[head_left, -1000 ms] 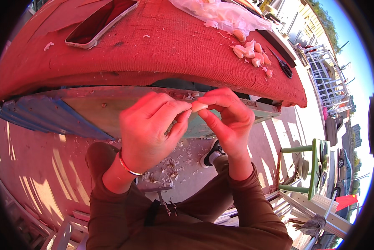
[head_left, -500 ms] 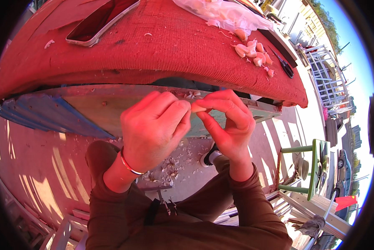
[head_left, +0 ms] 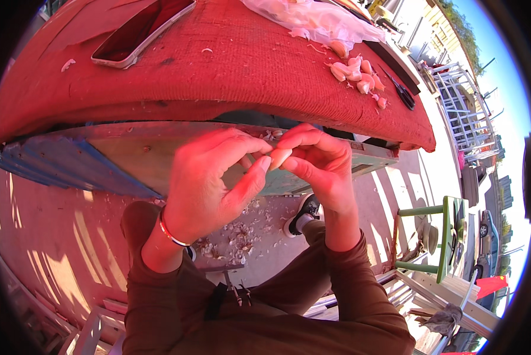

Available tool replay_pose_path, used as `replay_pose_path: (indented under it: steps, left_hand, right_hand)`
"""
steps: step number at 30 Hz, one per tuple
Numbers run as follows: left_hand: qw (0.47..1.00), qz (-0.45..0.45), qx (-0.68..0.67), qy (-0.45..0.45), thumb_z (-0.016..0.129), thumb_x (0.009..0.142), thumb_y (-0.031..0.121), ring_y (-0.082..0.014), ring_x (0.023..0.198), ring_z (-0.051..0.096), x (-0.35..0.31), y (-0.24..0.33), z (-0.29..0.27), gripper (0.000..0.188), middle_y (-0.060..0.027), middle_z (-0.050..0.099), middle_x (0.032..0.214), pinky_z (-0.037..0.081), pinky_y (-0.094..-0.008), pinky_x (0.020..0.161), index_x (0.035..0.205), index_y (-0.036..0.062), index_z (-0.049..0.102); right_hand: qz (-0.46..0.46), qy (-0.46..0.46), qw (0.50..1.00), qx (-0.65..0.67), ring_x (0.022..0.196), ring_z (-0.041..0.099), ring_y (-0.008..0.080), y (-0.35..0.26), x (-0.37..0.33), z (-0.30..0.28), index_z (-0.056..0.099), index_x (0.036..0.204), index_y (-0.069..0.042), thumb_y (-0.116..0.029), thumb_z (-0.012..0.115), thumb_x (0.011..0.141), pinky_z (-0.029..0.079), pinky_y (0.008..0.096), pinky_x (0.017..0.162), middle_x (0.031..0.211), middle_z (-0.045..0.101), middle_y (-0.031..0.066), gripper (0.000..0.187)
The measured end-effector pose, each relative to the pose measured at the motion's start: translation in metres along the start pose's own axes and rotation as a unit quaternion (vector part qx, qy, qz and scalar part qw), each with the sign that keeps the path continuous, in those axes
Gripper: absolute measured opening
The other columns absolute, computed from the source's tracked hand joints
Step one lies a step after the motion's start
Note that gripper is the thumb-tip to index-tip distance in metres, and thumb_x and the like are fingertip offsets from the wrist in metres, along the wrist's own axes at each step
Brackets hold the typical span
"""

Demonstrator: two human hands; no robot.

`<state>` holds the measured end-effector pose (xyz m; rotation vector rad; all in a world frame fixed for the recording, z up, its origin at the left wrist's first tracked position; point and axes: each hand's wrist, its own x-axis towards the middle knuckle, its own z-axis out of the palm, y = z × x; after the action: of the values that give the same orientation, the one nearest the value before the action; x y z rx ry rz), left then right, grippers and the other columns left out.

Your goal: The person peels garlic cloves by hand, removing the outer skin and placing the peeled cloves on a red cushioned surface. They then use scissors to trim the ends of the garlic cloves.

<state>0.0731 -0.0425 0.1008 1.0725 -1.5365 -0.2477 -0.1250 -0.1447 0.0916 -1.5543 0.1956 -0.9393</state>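
A pale garlic clove [head_left: 279, 158] is pinched between the fingertips of both hands, just in front of the table's near edge. My left hand [head_left: 213, 173], with a thin band on its wrist, has its thumb tip against the clove's left end. From the other side, the thumb and forefinger of my right hand [head_left: 327, 168] close on it. Beyond and to the right, a small heap of garlic cloves [head_left: 355, 72] lies on the red cloth [head_left: 218, 71], beside a thin clear plastic bag [head_left: 319, 23] with more garlic.
Dark-handled scissors [head_left: 405, 96] lie right of the heap. A phone [head_left: 141, 32] rests at the cloth's far left. Garlic skins [head_left: 236, 242] litter the floor between my legs. To the right stands a green-framed stool [head_left: 446, 239], with a white metal rack [head_left: 463, 109] further off.
The left fingers have opened out and the wrist has turned, so more of the clove shows. My right hand has shifted slightly left, still gripping the garlic clove.
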Motion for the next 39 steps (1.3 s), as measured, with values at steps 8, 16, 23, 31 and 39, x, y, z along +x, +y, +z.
replay_pose_path:
  steps: [8, 16, 23, 31, 39]
  left_hand:
    - [1.000, -0.011, -0.002, -0.008, 0.076, 0.085, -0.001, -0.0191, 0.078, 0.072, -0.001, -0.004, -0.002, 0.014, -0.0094, 0.075, 0.087, 0.057, -0.0297, 0.074, 0.099, -0.0033, 0.076]
    - [1.000, 0.004, -0.009, 0.020, 0.076, 0.084, -0.005, -0.0196, 0.077, 0.073, 0.000, 0.000, 0.000, 0.014, -0.0109, 0.075, 0.088, 0.057, -0.0295, 0.073, 0.098, -0.0028, 0.075]
    - [0.997, 0.036, 0.052, 0.047, 0.079, 0.078, -0.011, -0.0215, 0.076, 0.073, -0.002, 0.000, 0.005, 0.020, -0.0101, 0.073, 0.085, 0.057, -0.0309, 0.070, 0.095, -0.0003, 0.075]
    - [0.988, 0.077, 0.102, 0.087, 0.080, 0.074, -0.007, -0.0273, 0.072, 0.069, -0.003, -0.007, 0.013, 0.024, -0.0066, 0.068, 0.080, 0.054, -0.0364, 0.062, 0.089, 0.0063, 0.068]
    - [0.994, 0.031, 0.065, 0.076, 0.079, 0.073, -0.006, -0.0259, 0.073, 0.069, -0.001, 0.003, 0.014, 0.026, -0.0051, 0.067, 0.081, 0.054, -0.0354, 0.062, 0.092, 0.0072, 0.067]
  right_hand:
    - [0.003, -0.017, 1.000, 0.000, 0.106, 0.071, 0.0215, 0.000, 0.000, 0.001, 0.074, 0.116, 0.007, 0.012, 0.072, 0.093, 0.060, 0.0363, 0.095, 0.116, 0.069, 0.0134, 0.024]
    - [-0.007, 0.005, 1.000, -0.010, 0.106, 0.072, 0.0216, 0.000, 0.001, 0.001, 0.073, 0.116, 0.007, 0.011, 0.073, 0.093, 0.060, 0.0360, 0.095, 0.116, 0.069, 0.0135, 0.023]
    - [-0.036, 0.031, 0.995, -0.093, 0.105, 0.072, 0.0206, -0.004, 0.000, 0.007, 0.074, 0.116, 0.005, 0.013, 0.074, 0.091, 0.060, 0.0339, 0.093, 0.115, 0.069, 0.0132, 0.026]
    - [-0.061, 0.042, 0.982, -0.174, 0.102, 0.070, 0.0168, -0.007, 0.000, 0.012, 0.077, 0.115, 0.000, 0.011, 0.077, 0.089, 0.057, 0.0303, 0.088, 0.111, 0.071, 0.0095, 0.028]
    - [-0.064, 0.053, 0.975, -0.208, 0.097, 0.066, 0.0147, -0.006, -0.001, 0.012, 0.079, 0.112, -0.002, 0.011, 0.077, 0.087, 0.053, 0.0292, 0.085, 0.109, 0.072, 0.0072, 0.028]
